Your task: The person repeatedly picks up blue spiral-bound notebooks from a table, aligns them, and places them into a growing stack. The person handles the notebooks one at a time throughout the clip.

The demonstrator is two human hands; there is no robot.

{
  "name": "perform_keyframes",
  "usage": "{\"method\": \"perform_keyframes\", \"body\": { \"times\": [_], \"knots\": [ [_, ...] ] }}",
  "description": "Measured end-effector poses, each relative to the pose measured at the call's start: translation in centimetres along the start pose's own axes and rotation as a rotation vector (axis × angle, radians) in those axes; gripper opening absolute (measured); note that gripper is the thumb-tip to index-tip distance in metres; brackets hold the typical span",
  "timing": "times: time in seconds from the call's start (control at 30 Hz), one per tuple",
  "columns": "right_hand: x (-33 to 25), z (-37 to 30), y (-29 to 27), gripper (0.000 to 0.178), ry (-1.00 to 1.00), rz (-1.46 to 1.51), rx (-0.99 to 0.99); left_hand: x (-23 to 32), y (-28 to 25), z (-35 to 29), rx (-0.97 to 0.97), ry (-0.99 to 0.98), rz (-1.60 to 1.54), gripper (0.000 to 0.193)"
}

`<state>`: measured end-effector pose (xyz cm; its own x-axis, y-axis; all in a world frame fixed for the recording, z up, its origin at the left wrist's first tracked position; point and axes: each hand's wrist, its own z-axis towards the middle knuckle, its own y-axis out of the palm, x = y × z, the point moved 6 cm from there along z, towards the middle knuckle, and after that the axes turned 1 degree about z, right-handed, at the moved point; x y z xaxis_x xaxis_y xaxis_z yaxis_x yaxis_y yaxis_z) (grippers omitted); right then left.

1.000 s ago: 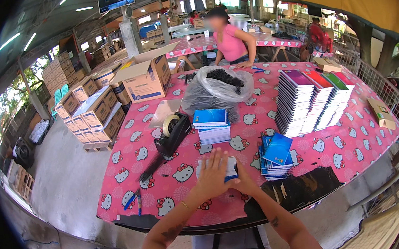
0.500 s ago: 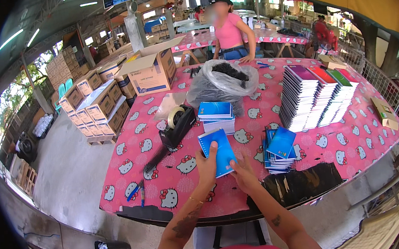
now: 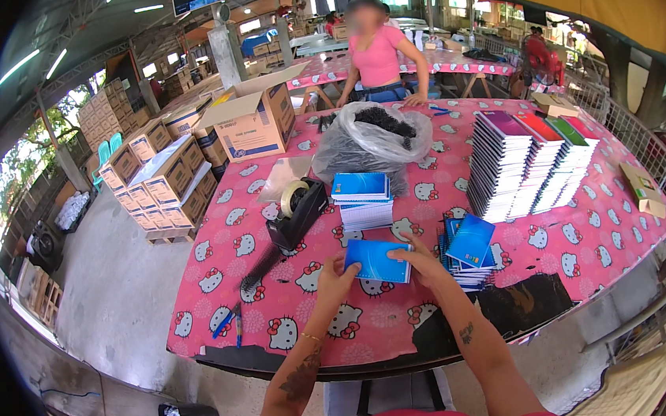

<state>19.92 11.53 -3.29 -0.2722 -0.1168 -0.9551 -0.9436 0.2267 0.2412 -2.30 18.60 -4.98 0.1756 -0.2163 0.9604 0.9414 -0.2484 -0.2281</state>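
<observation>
Both my hands hold one small blue notebook (image 3: 377, 259) level above the pink patterned table, its long side running left to right. My left hand (image 3: 337, 277) grips the left end, thumb on the cover. At the right end, my right hand (image 3: 423, 260) is closed on the edge. Just beyond stands a neat stack of blue notebooks (image 3: 360, 194). To the right of my right hand lies a looser pile of blue spiral notebooks (image 3: 469, 243), its top one askew. A black tape dispenser (image 3: 298, 212) with a clear roll sits left of the neat stack.
Tall stacks of purple, red and green notebooks (image 3: 503, 165) stand at the right. A plastic bag of black pieces (image 3: 375, 145) and an open carton (image 3: 250, 124) are farther back. Pens (image 3: 238, 327) lie front left. Across the table stands a person in pink (image 3: 378, 57).
The notebook has turned from upright to sideways in my hands. My right hand has moved up to its right end. The person opposite has shifted and now faces the table.
</observation>
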Motion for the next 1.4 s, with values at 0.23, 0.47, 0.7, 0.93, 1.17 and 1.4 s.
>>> {"method": "perform_keyframes", "body": {
  "times": [0.23,0.47,0.7,0.93,1.17,1.4],
  "knots": [
    [-0.4,4.2,-0.4,0.105,0.103,-0.008,0.03,9.4,1.9,-2.3,0.251,0.757,0.611,0.043],
    [-1.8,3.2,-0.9,0.085,-0.301,-0.056,0.297,7.8,4.4,-2.1,-0.047,0.923,0.838,0.03],
    [-4.6,-5.6,1.3,0.056,-0.684,-0.271,0.206,10.2,3.6,-2.3,-0.091,0.941,0.844,0.025],
    [-5.1,-11.3,1.1,0.061,-0.75,-0.31,0.143,14.4,3.1,-5.6,-0.111,0.864,0.851,0.021],
    [2.4,-10.9,0.4,0.056,-0.331,-0.242,-0.031,11.1,4.2,-10.4,-0.115,0.769,0.622,0.042],
    [3.9,-10.2,0.4,0.031,-0.22,-0.204,0.0,5.5,2.8,-12.0,0.038,0.219,-0.235,0.06]
  ]
}}
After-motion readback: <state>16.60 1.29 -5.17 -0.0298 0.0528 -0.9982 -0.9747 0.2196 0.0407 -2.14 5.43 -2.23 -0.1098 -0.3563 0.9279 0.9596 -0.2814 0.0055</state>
